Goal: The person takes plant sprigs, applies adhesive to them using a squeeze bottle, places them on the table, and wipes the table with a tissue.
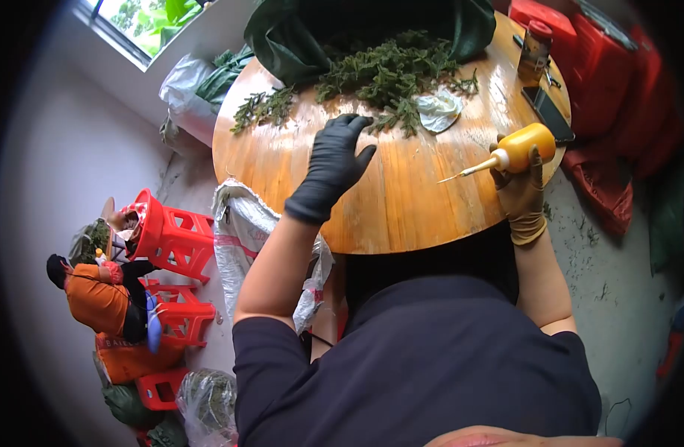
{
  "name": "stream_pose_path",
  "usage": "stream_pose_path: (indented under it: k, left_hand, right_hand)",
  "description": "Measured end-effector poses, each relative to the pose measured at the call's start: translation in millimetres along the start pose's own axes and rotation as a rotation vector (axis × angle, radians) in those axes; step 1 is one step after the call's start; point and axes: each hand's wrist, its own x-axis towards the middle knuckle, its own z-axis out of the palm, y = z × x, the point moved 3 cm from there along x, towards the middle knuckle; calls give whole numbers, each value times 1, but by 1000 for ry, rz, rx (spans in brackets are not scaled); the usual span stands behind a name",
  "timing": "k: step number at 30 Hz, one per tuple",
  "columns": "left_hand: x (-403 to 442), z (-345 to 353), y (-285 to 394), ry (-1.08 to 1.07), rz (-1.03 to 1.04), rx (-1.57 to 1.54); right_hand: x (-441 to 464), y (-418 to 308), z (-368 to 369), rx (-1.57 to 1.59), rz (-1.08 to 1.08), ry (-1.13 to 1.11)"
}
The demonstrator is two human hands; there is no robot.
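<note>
My right hand (519,192), in a tan-brown glove, is closed around a yellow squeeze bottle (528,146). The bottle lies tilted in the grip, its thin white nozzle pointing left and slightly down over the table. My left hand (337,165) wears a black glove and hovers at or just above the wooden table (401,201), fingers stretched out and thumb apart, with nothing visible in it. Just beyond its fingertips is a pile of green artificial-looking sprigs (390,71). A smaller cluster of sprigs (266,109) lies to the left.
A dark green sack (286,45) opens behind the pile. Crumpled white plastic (439,110), a phone (547,113) and a red-capped jar (535,52) sit on the table. A white woven sack (234,238) hangs at the left edge. Another person (102,302) sits by red stools (179,235).
</note>
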Motion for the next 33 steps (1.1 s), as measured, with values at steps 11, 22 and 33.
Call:
stream_pose_path:
  k: [11,22,33]
  left_hand:
    - [-18,31,-21,-127,-218,-73]
    - [-114,18,70,103,-161,-465]
    - [-116,35,63,135,-210,-368]
  right_hand:
    - [-3,-1,6,-174,-43,-32]
    - [-15,2,7,-221,-88,-57]
    - [-25,46,57,-551,-116,-38]
